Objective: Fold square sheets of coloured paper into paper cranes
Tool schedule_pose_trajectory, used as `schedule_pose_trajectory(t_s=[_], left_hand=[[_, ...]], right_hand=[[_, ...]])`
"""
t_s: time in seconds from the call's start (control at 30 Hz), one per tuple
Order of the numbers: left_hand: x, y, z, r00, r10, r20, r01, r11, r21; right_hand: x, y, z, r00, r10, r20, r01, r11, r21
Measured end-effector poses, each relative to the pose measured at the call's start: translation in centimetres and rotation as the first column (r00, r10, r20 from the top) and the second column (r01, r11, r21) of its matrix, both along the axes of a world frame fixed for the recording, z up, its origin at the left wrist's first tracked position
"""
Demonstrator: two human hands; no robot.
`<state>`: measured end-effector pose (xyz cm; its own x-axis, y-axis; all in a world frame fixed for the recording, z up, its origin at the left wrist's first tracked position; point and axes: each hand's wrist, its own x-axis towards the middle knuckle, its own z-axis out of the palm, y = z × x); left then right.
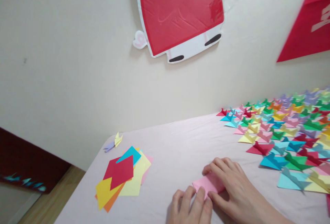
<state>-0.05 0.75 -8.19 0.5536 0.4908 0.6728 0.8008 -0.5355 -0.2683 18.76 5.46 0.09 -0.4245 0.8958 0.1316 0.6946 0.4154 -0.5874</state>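
A small folded piece of pink origami paper (208, 183) lies on the cloth-covered table in front of me. My right hand (230, 186) covers its right part, with the fingers along the far side and the thumb at the near edge. From the near left, my left hand (192, 206) presses its bent fingertips on the paper's near edge. Part of the paper is hidden under the right hand, so its full folded shape does not show. Both hands are closed on this one sheet.
Rows of colourful folded paper cranes (283, 134) fill the table's right side. Loose square sheets (120, 172) lie overlapped at left, near two small folded pieces (113, 143). A wall (165, 93) with red decorations (180, 14) stands behind the table (170, 141).
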Motion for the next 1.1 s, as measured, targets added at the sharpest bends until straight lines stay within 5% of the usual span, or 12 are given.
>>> schedule_pose_trajectory(t_s=[0.33, 0.63, 0.73, 0.87, 1.1], left_hand=[[-0.7, 0.0, 0.3, 0.999, 0.023, 0.046, -0.027, 0.996, 0.086], [-1.2, 0.0, 0.2, 0.994, 0.023, 0.107, -0.025, 1.0, 0.011], [-2.1, -0.2, 1.6, 0.989, 0.031, 0.146, -0.015, 0.994, -0.109], [-2.5, -0.3, 5.2, 0.984, 0.131, 0.119, -0.074, 0.916, -0.395], [0.6, 2.3, 7.8, 0.975, 0.097, 0.202, -0.013, 0.924, -0.383]], right_hand=[[1.8, 0.6, -0.8, 0.99, 0.052, -0.129, -0.06, 0.997, -0.054], [2.8, 1.2, -0.9, 0.967, 0.053, -0.249, -0.084, 0.99, -0.117], [3.0, 1.0, -0.8, 0.963, 0.029, -0.27, -0.068, 0.988, -0.136], [3.1, 0.8, -0.7, 0.949, -0.007, -0.314, -0.047, 0.986, -0.163], [3.2, 0.2, -0.4, 0.911, 0.019, -0.412, -0.1, 0.979, -0.178]])
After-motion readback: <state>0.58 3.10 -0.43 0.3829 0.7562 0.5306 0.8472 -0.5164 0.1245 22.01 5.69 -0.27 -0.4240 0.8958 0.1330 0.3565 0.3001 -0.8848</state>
